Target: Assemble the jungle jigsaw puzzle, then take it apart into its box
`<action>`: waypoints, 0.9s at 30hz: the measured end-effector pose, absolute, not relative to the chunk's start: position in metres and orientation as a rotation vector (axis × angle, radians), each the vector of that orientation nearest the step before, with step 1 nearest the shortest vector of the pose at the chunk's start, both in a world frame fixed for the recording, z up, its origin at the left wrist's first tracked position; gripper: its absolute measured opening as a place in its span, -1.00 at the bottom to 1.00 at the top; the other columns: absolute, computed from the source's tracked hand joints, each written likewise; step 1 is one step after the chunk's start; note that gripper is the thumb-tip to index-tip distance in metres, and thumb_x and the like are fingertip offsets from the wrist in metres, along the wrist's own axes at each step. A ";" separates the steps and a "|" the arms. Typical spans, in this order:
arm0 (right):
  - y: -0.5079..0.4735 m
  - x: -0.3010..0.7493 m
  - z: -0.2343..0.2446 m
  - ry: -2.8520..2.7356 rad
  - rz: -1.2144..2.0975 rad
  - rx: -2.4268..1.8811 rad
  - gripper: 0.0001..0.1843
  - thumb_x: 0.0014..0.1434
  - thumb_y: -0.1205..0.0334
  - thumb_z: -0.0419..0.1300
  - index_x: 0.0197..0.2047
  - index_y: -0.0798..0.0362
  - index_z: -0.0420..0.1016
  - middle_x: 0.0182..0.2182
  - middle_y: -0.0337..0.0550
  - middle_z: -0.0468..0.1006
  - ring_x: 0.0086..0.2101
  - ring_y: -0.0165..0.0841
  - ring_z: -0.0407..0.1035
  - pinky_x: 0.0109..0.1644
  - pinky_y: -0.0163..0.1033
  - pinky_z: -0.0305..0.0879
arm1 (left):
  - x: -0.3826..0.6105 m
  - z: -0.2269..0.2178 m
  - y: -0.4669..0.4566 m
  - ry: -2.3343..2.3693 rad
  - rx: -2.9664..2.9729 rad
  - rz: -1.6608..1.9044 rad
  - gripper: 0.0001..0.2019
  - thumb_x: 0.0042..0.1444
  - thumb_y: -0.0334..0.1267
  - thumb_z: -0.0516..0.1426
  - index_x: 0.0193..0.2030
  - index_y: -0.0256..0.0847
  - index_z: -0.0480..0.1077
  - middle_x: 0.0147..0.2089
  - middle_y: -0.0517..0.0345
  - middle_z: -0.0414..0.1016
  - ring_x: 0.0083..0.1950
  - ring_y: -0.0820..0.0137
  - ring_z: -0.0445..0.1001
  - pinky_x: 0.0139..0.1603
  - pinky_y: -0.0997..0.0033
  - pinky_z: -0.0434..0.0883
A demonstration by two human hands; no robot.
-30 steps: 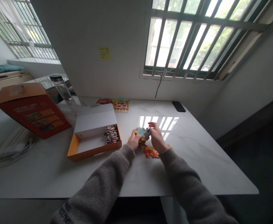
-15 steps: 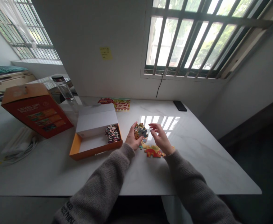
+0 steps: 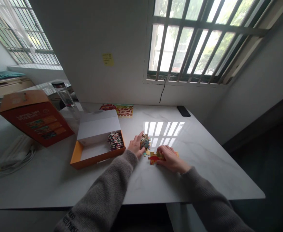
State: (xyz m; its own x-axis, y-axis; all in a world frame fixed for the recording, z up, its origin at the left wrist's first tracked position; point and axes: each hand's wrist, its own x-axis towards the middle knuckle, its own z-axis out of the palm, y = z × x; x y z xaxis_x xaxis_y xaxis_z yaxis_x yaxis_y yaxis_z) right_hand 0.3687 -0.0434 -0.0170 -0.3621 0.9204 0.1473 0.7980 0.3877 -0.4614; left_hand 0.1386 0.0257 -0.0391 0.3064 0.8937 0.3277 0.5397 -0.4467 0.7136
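My left hand [image 3: 136, 147] grips a small stack of colourful puzzle pieces [image 3: 145, 141] just above the white table [image 3: 199, 167]. My right hand [image 3: 169, 157] lies low on the table with its fingers curled over a joined patch of red and yellow puzzle pieces [image 3: 154, 157]. Whether those fingers pinch a piece I cannot tell. Both arms wear grey knitted sleeves.
An open orange box [image 3: 96, 145] with a pile of puzzle pieces [image 3: 114, 140] sits left of my hands. Its orange lid [image 3: 36, 117] leans further left, near a glass bottle [image 3: 63, 95] and white cables [image 3: 15, 154]. A picture sheet [image 3: 122, 110] and a phone [image 3: 183, 111] lie at the far edge.
My right hand let go of the stack and dropped to the joined pieces on the table. My left hand lowered the stack toward the tabletop.
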 end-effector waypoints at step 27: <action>-0.002 0.325 -0.002 -1.596 0.271 -1.255 -0.58 0.41 0.19 -0.16 0.22 -0.04 0.31 -0.16 -0.08 0.33 -0.25 -0.30 0.35 -0.03 -0.07 0.42 | 0.161 -0.024 0.018 0.836 0.793 0.997 -0.15 -0.01 -0.31 0.21 0.40 -0.12 -0.10 -0.15 -0.01 0.46 -0.41 0.28 0.54 -0.62 0.42 0.43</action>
State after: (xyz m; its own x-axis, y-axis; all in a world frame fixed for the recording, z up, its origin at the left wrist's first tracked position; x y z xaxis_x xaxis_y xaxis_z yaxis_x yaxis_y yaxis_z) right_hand 0.3254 -0.0021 -0.0016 0.0881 0.8142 0.5738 0.5791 0.4269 -0.6946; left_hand 0.1607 0.0183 -0.0238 0.3053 0.9256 -0.2237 -0.3808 0.3340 0.8622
